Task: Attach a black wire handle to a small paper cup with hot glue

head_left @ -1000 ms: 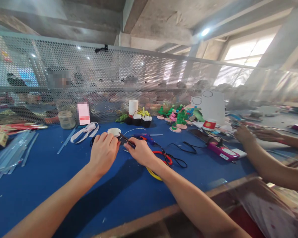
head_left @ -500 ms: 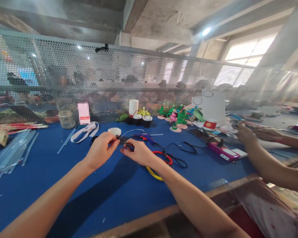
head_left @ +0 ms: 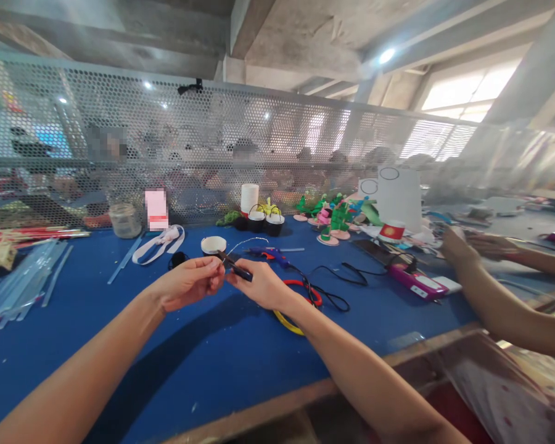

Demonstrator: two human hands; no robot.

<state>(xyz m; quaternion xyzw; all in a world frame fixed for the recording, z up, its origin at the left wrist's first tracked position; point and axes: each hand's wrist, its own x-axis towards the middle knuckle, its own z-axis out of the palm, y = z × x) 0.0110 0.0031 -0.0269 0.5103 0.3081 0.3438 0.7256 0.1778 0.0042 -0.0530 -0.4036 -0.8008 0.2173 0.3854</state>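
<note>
Your right hand (head_left: 261, 285) holds a dark tool (head_left: 241, 271) beside your left hand (head_left: 187, 285), above the blue tabletop (head_left: 222, 382).

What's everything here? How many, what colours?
Table: one, blue, foreground
Screen: one, grey, behind table
Strips: several, clear, left
Sticks: several, reddish, left
Jar: one, clear, back left
Card: one, pink, beside jar
Ribbon: one, white, before card
Open cup: one, white inside, centre
Handled cups: two, black-white, back
Cup stack: one, white, back
Figures: several, mostly green, back
Power strip: one, purple, right
Glue gun: one, mostly blue, centre
Loops: count unclear, red and yellow, centre
Wire: one, silvery, centre
Co-worker's hands: two, bare, right
Tool: one, black, held
Left hand: one, bare, by tool
Right hand: one, bare, holding tool
</note>
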